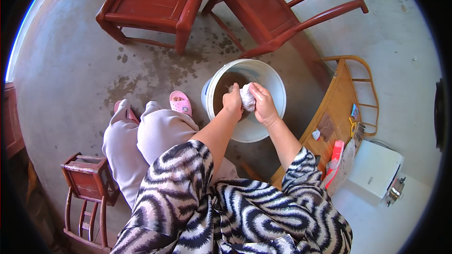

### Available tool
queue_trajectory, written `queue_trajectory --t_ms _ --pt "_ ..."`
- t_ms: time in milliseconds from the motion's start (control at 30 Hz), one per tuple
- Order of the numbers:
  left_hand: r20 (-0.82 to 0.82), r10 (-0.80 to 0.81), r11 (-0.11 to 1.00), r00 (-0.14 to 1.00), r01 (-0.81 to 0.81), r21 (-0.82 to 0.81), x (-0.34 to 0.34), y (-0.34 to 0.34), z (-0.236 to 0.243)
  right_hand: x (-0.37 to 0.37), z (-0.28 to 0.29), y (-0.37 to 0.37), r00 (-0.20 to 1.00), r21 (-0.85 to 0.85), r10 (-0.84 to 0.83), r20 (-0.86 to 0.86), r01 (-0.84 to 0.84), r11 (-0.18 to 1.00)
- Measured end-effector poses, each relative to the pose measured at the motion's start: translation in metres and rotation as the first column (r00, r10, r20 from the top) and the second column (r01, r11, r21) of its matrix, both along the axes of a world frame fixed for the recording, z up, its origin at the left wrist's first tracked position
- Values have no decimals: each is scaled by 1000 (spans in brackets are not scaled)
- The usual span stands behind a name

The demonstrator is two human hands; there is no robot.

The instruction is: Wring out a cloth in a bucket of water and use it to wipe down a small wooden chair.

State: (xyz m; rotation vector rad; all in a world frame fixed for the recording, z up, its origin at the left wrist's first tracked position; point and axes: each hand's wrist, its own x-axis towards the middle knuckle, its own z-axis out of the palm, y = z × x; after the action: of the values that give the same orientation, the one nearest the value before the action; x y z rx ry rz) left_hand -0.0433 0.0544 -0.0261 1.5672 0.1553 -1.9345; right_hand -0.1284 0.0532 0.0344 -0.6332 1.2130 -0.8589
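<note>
Crumpled white cloth [247, 98] gripped in both hands, within the bucket's rim.
Left hand [231, 101] and right hand [264, 104] are closed on the cloth; open space separates the right hand from the right edge of the round white plastic bucket [252, 132]. A yellow-brown wooden bench [336, 96] stands right; two red wooden chairs [259, 7] stand beyond the far rim.

cloth [247, 98]: white | bucket [275, 87]: white | shirt [256, 214]: black-and-white swirls | chairs [146, 4]: dark red | slippers [182, 107]: pink
</note>
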Motion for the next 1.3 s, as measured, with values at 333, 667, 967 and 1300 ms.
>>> queue_trajectory --t_ms 333,667,967,1300 --pt "-201 31 995 979 -49 -83 -19 0 31 -23 -16 -15 193 -88 1 -981 -454 886" --pt "-297 166 975 940 -201 -92 -9 2 9 14 1 -1 160 -82 7 -987 -543 836" --pt "-380 196 949 904 -272 -158 0 1 -11 34 19 11 178 -102 18 -984 -644 759" --pt "-281 30 986 959 -75 -151 -4 -4 34 -39 -36 -20 543 -53 81 -836 -226 973"
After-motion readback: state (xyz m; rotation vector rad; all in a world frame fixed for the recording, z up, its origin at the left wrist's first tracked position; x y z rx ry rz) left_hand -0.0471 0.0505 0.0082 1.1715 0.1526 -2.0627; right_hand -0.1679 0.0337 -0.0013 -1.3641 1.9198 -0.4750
